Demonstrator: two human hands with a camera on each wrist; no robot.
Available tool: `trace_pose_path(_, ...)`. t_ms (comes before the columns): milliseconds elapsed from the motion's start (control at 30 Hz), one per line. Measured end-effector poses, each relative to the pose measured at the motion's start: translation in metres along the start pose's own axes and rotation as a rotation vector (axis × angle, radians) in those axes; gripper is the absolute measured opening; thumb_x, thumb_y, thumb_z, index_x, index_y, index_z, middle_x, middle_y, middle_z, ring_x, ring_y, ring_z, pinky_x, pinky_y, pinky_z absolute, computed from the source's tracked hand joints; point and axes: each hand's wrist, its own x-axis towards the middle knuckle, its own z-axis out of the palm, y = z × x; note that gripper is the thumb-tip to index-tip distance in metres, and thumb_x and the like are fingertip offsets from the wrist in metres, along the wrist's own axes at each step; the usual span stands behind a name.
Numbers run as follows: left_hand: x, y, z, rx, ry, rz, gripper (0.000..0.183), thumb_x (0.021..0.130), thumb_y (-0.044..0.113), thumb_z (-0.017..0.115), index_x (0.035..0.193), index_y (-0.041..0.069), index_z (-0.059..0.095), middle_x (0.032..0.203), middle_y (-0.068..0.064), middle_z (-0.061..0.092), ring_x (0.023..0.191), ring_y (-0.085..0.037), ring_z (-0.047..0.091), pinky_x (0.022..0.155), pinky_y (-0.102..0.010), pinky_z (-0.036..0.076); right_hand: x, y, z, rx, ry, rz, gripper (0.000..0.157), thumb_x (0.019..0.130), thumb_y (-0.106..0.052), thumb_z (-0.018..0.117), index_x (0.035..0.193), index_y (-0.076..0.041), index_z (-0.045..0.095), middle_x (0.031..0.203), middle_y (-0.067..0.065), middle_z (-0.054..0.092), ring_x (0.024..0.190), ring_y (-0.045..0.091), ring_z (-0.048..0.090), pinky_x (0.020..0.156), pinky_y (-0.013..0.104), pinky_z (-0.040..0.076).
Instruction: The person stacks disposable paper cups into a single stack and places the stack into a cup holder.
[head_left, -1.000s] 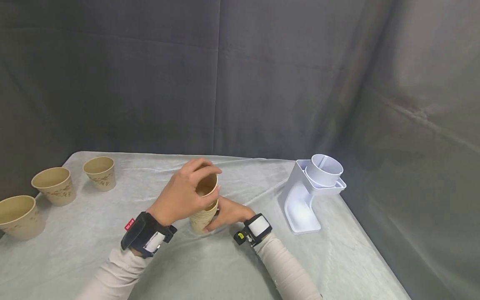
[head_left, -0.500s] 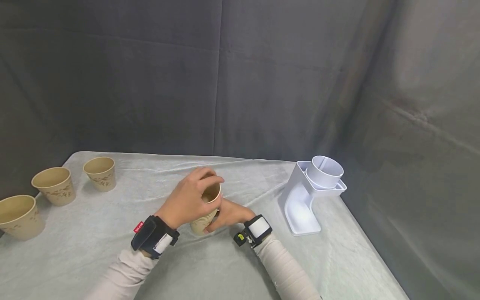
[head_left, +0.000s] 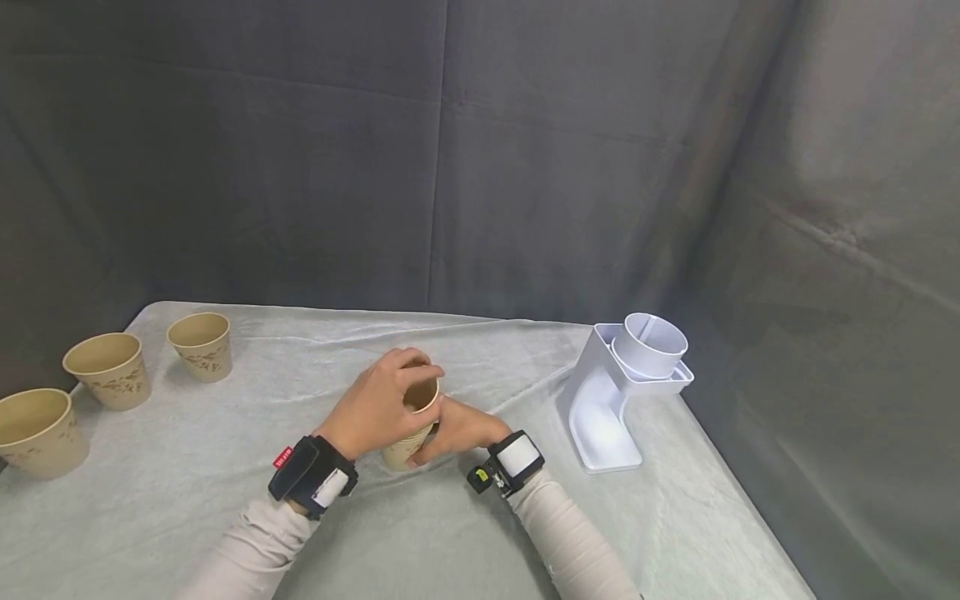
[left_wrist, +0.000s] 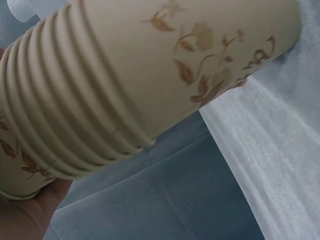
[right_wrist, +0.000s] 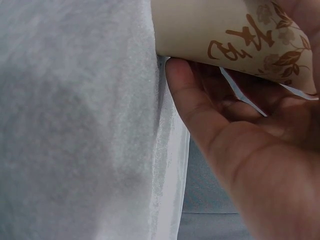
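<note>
Near the middle of the cloth stands a stack of beige paper cups (head_left: 397, 453) with brown floral print. My right hand (head_left: 461, 427) grips the stack low down, its fingers round the side. In the right wrist view, fingers curl under the printed lowest cup (right_wrist: 220, 30). From above, my left hand (head_left: 378, 408) holds the top paper cup (head_left: 423, 393) between thumb and fingers near its rim. The left wrist view shows several stacked rims (left_wrist: 60, 95) close together, with the top cup's printed wall (left_wrist: 15, 155) exposed beyond them.
Three separate paper cups stand upright at the left: one at the back (head_left: 201, 348), a middle cup (head_left: 108, 371) and a nearer cup (head_left: 43, 437). A white plastic holder (head_left: 603, 425) with a round ring (head_left: 649, 346) stands at the right. Dark curtains (head_left: 300, 167) enclose the table.
My left hand has come down with the top paper cup, which now sits lower in the stack. My right hand has stayed in place around the stack.
</note>
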Motion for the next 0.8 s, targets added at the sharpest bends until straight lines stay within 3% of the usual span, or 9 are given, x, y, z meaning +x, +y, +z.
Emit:
trace_pose_path(667, -0.014, -0.007, 0.017, -0.021, 0.002, -0.066, 0.025, 0.077, 0.03, 0.065, 0.1, 0.022, 0.068, 0.1, 0.004, 0.057, 0.093, -0.012, 0.052, 0.072, -0.032, 0.05, 0.002, 0.002, 0.001, -0.055, 0.02, -0.024, 0.07, 0.064, -0.013, 0.08, 0.124, -0.014, 0.043, 0.119, 0.005, 0.051, 0.103, 0.013, 0.052, 0.089, 0.027, 0.045)
trace_pose_path(800, -0.016, -0.012, 0.024, -0.067, 0.026, -0.09, 0.023, 0.077, 0.032, 0.065, 0.097, 0.021, 0.069, 0.098, 0.006, 0.058, 0.094, -0.012, 0.052, 0.075, -0.034, 0.049, 0.002, 0.002, 0.001, -0.039, 0.014, -0.015, 0.065, 0.065, -0.013, 0.08, 0.121, -0.012, 0.047, 0.116, 0.003, 0.054, 0.1, 0.012, 0.053, 0.087, 0.027, 0.045)
